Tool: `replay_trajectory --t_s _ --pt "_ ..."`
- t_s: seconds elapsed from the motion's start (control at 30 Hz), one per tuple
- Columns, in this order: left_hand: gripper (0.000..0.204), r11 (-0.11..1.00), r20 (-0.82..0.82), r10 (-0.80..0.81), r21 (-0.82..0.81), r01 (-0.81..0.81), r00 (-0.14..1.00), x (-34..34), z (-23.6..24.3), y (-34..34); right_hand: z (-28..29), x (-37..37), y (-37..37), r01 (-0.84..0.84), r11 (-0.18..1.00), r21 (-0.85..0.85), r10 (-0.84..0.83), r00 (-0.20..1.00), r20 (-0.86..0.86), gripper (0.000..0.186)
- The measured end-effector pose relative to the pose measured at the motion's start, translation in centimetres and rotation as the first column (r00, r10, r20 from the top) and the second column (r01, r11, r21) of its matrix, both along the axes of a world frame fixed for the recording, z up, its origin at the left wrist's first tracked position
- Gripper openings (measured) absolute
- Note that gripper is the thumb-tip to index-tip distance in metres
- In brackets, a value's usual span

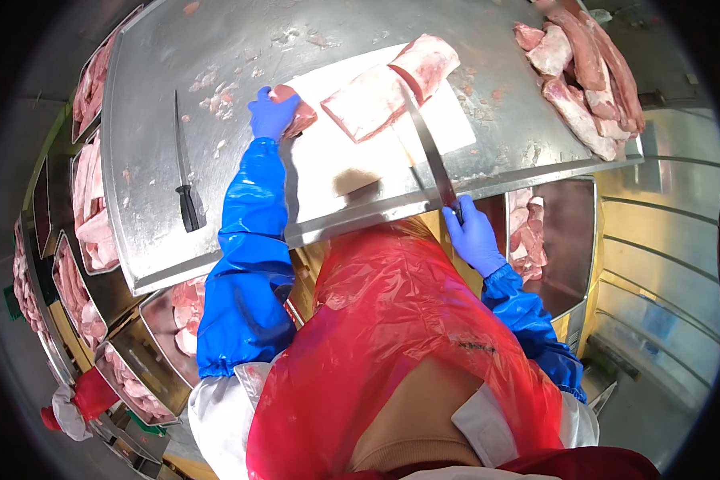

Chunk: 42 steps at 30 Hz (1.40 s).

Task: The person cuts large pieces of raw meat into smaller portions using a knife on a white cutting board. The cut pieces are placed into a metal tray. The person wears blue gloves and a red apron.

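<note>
I count two hands, both in purple-blue gloves, and two knives. The left hand [274, 116] lies spread over a small piece of meat [302, 122] at the board's left edge; whether its fingers grip the piece or only press on it, I cannot tell. The right hand [474, 238] is closed around the dark handle of a long knife [430, 154], whose blade slants up and away to the pale meat on the white board [450, 128]. That meat shows two portions, a broad left portion [364, 102] and a right portion [428, 64], with a red cut line between them and the blade's far end at it; I can't see whether the cut goes right through. Both have a whitish, fatty top flushed with pink, and the small piece is a deeper red-pink.

One thin knife [181, 156], black-handled, lies loose on the metal table [148, 184]. At the table's right end is one heap of long meat strips [588, 80], overlapping too much to count. One meat tray [570, 240] sits below the near edge.
</note>
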<state>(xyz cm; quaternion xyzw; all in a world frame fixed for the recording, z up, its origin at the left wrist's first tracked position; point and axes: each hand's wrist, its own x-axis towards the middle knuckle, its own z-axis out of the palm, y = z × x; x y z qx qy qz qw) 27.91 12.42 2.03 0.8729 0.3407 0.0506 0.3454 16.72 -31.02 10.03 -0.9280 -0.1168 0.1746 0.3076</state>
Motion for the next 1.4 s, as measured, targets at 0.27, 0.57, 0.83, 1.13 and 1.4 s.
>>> replay_trajectory --t_s 0.27,0.57,0.83,1.13,1.4 --pt "0.055 0.634 0.577 0.361 -0.728 0.262 0.732 -10.7 -4.9 2.6 -1.5 2.9 -5.2 0.435 0.779 0.452 -0.315 0.894 -0.318 0.020" --pt "0.080 0.244 0.328 -0.897 -0.193 0.950 0.297 -0.2 9.2 -33.8 3.8 8.9 -21.6 0.568 0.640 0.517 -0.628 0.775 -0.075 0.016" --pt "0.122 0.732 -0.351 -0.348 0.478 0.486 0.869 5.2 5.0 -20.5 -1.4 18.6 -20.1 0.470 0.718 0.514 -0.409 0.882 -0.234 0.024" --pt "0.123 0.705 -0.234 -0.302 0.598 0.381 0.924 2.5 3.0 -20.1 -7.5 40.2 5.4 -0.163 0.781 0.602 0.316 0.936 -0.157 0.038" --pt "0.112 0.823 -0.170 -0.135 0.529 0.206 0.976 -14.2 4.6 -15.0 -8.9 24.7 14.8 -0.347 0.792 0.502 0.407 0.913 -0.011 0.045"
